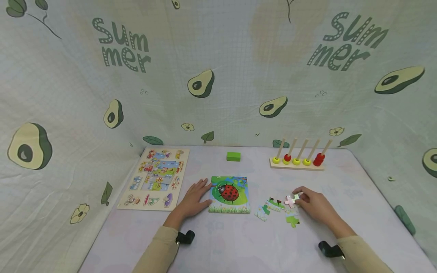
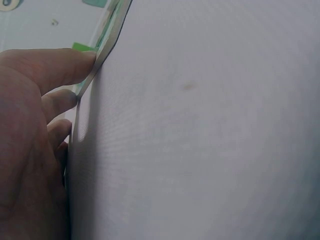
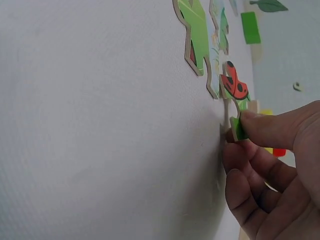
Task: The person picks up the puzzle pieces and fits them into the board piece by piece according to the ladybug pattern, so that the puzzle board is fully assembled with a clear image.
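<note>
A square ladybug jigsaw puzzle [image 1: 235,206] lies on the table before me. My left hand [image 1: 194,198] rests at its left side, fingers extended and the fingertips and thumb touching its edge. In the left wrist view the thumb or a finger [image 2: 75,65] lies against the puzzle's thin edge. Right of the puzzle, my right hand [image 1: 315,204] pinches a jigsaw piece [image 1: 290,201] between thumb and fingers. The right wrist view shows green and part of a ladybug on that piece [image 3: 239,129]. Several loose pieces [image 1: 292,218] lie near it, with grass and green prints.
At the left lies a wooden picture board [image 1: 128,197] with colourful shapes. A green block [image 1: 233,156] sits behind the puzzle. Back right stands a wooden peg stand [image 1: 297,166] with red and yellow beads. A patterned cloth [image 1: 235,113] hangs behind the table.
</note>
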A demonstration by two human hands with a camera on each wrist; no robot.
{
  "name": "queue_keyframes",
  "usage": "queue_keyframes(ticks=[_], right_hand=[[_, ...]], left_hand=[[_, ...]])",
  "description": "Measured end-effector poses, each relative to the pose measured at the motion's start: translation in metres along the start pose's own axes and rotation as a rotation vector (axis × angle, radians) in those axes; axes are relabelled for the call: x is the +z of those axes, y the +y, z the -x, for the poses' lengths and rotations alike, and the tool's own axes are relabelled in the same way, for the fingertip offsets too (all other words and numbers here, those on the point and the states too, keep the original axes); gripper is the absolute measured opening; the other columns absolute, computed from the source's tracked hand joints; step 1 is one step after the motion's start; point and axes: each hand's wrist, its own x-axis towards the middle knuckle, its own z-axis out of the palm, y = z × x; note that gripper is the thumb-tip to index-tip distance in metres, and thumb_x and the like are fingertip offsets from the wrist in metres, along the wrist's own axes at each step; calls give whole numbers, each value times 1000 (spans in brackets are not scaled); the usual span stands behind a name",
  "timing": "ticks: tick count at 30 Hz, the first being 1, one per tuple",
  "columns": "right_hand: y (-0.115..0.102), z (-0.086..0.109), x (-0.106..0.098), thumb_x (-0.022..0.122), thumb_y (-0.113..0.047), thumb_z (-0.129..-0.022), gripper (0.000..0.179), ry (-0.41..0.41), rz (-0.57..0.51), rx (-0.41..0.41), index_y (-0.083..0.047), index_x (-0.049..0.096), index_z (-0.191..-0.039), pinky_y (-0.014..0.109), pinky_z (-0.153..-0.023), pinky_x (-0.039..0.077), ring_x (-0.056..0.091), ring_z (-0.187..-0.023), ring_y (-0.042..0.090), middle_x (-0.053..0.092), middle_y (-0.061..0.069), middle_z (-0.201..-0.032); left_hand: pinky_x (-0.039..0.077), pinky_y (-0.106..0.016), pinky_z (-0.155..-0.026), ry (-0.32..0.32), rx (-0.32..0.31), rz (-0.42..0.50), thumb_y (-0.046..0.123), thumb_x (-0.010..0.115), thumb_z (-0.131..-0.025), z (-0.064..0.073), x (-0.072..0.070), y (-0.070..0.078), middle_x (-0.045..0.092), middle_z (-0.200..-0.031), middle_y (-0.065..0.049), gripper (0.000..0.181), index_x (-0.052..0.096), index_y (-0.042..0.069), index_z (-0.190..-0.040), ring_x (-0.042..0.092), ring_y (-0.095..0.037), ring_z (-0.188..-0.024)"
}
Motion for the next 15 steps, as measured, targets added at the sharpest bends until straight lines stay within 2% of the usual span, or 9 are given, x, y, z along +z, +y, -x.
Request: queue_keyframes(ticks=[8, 15], right_hand=[[3, 1, -3, 72, -15, -95, 26, 18, -90, -14, -9, 66, -120, 28, -59, 43, 52, -73, 18, 61, 1, -84], [-6, -4, 4, 74, -16, -94, 28, 50, -160, -25, -11, 64, -120, 25, -59, 43, 53, -72, 17, 61, 0, -81]], left_hand=[[9, -49, -127, 6, -1, -9, 38, 60, -101, 0, 2, -1, 26, -167, -10, 65, 40, 13, -158, 14, -29, -156], [9, -49, -127, 2, -4, -8, 37, 60, -101, 0, 1, 0, 26, -167, -10, 65, 40, 13, -158, 14, -29, -156]])
